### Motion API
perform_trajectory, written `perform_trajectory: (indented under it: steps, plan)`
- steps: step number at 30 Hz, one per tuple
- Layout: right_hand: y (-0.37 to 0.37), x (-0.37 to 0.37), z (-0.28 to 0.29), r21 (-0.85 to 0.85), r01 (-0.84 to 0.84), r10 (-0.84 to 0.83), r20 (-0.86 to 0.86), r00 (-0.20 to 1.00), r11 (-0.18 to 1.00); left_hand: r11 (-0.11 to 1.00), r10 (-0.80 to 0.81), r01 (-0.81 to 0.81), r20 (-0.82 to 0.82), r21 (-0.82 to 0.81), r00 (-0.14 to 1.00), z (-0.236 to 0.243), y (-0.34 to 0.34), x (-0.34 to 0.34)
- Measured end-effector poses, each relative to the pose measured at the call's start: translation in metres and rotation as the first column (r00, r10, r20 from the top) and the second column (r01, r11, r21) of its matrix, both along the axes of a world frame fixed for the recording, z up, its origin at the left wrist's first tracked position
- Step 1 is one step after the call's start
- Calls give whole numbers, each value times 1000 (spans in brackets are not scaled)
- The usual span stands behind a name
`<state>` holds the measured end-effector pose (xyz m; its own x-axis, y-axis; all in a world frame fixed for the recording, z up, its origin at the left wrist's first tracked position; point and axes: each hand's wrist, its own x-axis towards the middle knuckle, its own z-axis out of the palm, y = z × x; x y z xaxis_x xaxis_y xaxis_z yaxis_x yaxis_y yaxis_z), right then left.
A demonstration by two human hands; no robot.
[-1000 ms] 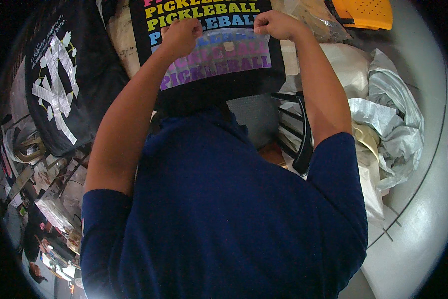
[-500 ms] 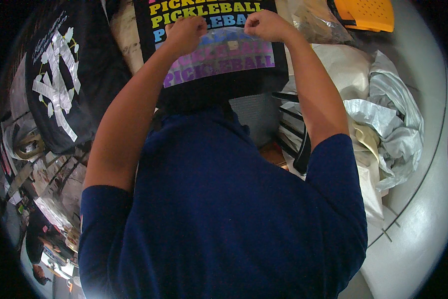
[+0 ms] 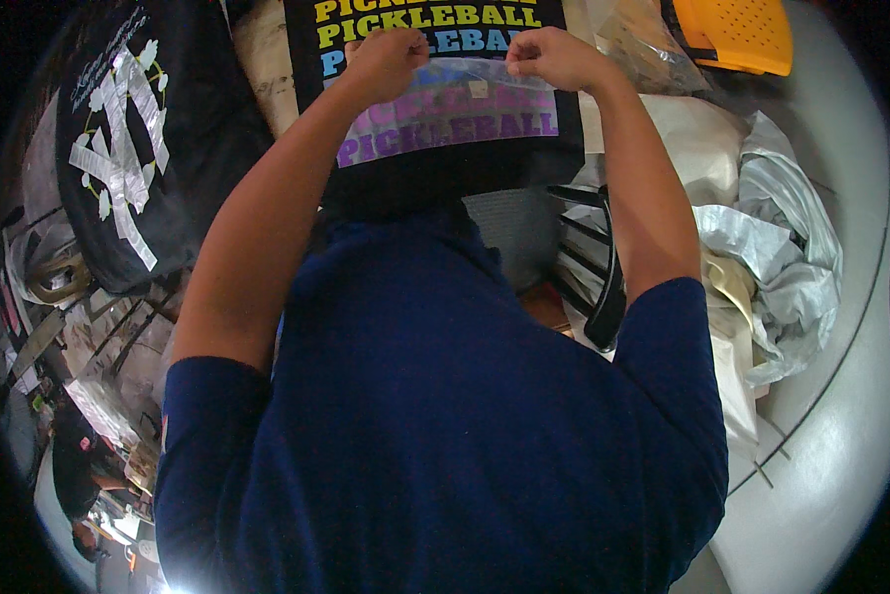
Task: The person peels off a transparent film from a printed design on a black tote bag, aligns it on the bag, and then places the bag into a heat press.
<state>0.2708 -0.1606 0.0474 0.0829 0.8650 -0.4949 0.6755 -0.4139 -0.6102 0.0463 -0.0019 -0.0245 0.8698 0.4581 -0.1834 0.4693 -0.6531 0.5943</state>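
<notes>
Closer together than a second ago, the fingertips of the left hand (image 3: 388, 67) and right hand (image 3: 564, 59) are now seen near mid-panel; the whole scene is also shifted a little to the right in view. Black fabric panel (image 3: 485, 173), printed with rows of coloured block lettering, is laid out at top centre, ahead of the person's navy shirt (image 3: 465, 416). Its lower lettering, purple rows included, is covered by clear film (image 3: 470, 71), whose upper edge is raised in a shallow arc between the hands.

Right thumb and forefinger are pinched together on the film's edge. Left fingers are curled inward at the other end of the arc; whether film is gripped there cannot be told, as the fingertips are partly hidden.

On the left, black fabric (image 3: 207, 148) with a white floral design is crossed by silver tape strips (image 3: 123, 139). At upper right, a clear plastic bag (image 3: 643, 54) is set near an orange perforated item (image 3: 737, 35). Below these, cream material (image 3: 697, 148) and crumpled silver sheeting (image 3: 787, 228) are heaped beside a black slatted frame (image 3: 608, 287). Another person (image 3: 74, 475) is glimpsed at lower left.
</notes>
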Motion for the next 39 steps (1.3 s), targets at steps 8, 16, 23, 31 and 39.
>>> perform_trajectory:
  steps: [8,16,23,31,39]
  plan:
    - [-4,3,-2,10,5,-4,-23,1000,1000,989,-75,80,49,-122,996,8,7,-4]
    - [-11,-1,-1,52,17,-18,8,1000,998,963,-133,164,150,-213,980,14,6,-9]
    - [-13,4,-10,81,37,-36,-14,999,996,955,-266,269,42,-122,963,14,20,0]
    - [-14,5,-9,113,97,-101,32,994,989,946,-283,284,29,-159,959,26,23,5]
    - [-22,-46,-8,506,425,-551,124,826,751,995,34,-10,252,-96,967,99,105,-89]
